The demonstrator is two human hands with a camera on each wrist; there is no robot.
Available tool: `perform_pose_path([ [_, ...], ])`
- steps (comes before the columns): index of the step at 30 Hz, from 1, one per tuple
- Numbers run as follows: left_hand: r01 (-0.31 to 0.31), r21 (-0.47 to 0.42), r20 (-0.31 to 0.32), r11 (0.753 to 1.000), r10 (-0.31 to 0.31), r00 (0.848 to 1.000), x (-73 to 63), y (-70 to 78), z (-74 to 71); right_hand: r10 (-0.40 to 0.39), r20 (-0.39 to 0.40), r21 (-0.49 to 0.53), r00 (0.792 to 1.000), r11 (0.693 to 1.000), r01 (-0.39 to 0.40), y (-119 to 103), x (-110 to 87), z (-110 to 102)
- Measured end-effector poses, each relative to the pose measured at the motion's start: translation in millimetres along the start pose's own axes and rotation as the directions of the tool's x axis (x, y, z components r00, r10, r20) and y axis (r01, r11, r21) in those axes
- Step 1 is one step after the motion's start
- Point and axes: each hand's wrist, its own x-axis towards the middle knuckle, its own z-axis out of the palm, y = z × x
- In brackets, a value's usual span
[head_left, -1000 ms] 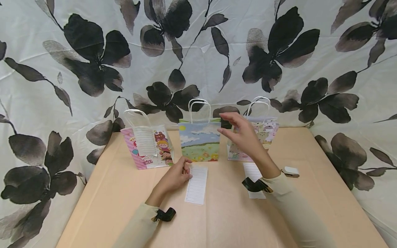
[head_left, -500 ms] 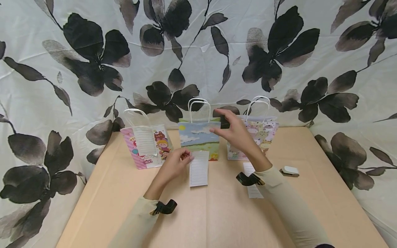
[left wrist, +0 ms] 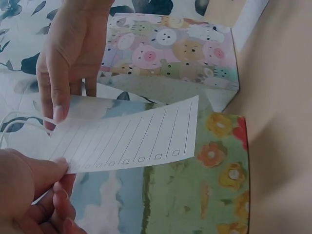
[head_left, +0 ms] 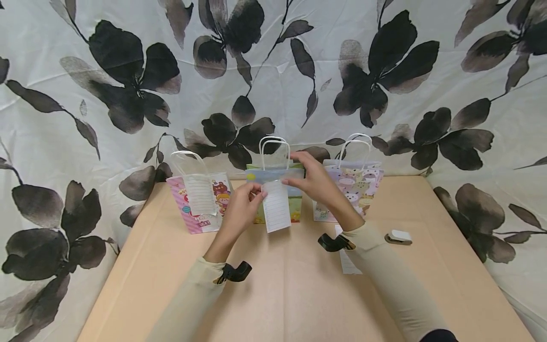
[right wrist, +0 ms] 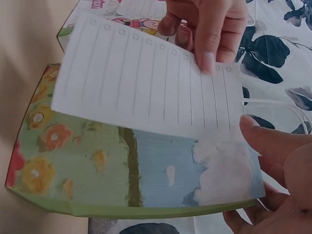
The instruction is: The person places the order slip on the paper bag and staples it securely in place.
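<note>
A lined checklist slip [head_left: 277, 206] hangs in front of the middle paper gift bag [left wrist: 161, 195], which has a meadow and sky print. My left hand [head_left: 242, 206] pinches the slip by its upper left edge, thumb on the printed face. Around the bag's upper right my right hand [head_left: 314, 180] curves loosely, its thumb and fingers spread apart. In the right wrist view, the right thumb [right wrist: 258, 131] is right by the slip's top edge, and the other fingers reach beyond the bag's top edge. White twisted handles [head_left: 274, 147] rise from this bag.
At the left stands a pink cartoon bag [head_left: 181, 204] with a similar slip [head_left: 201, 194] on its front. An animal-print bag [head_left: 354, 185] stands at the right. Another slip [head_left: 351, 263] lies partly under the right forearm. A small white-topped stapler-like object [head_left: 399, 237] lies farther right.
The left hand has lifted the slip from the table and carried it up in front of the middle bag. The right hand has moved left, closer to the slip's top.
</note>
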Motion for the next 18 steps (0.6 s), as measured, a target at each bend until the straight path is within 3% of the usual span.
perform_pose_path([
  [6,0.048,0.040,-0.057,0.998,-0.046,0.997,8.4,7.5,1.9,0.009,0.000,-0.020,1.000,1.000,-0.009,-0.1,2.4,5.1],
  [18,0.048,0.061,-0.088,0.997,-0.043,0.995,15.7,13.0,2.4,0.115,0.022,-0.008,0.993,0.993,-0.115,-2.5,5.5,13.8],
])
